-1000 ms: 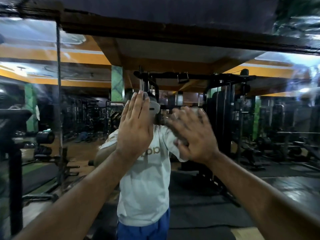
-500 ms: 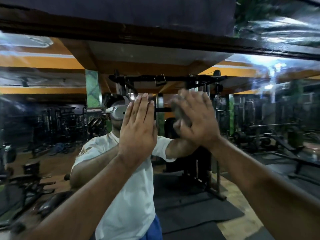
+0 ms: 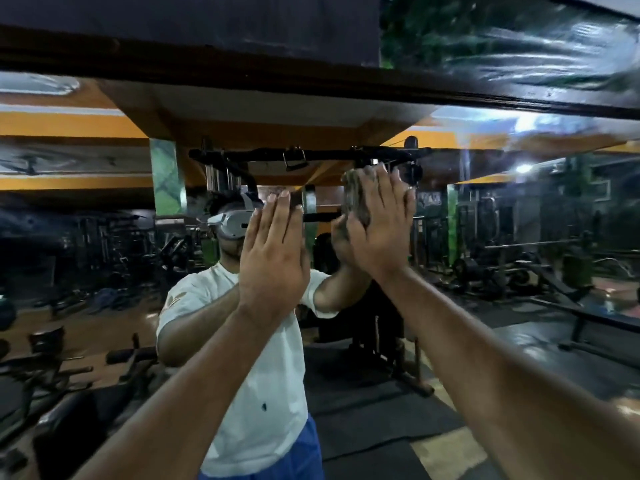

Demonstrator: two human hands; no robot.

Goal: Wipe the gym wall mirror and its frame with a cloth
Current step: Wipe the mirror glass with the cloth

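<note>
Flat-fingered, the right hand (image 3: 377,230) presses a grey cloth (image 3: 356,199) against the mirror (image 3: 485,209); the left hand (image 3: 273,258) rests spread beside it. Its dark frame (image 3: 311,84) runs crosswise just above, nearer the right.

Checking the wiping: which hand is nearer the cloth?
Right. The right hand presses the cloth flat against the mirror; the left hand rests bare beside it, apart.
</note>
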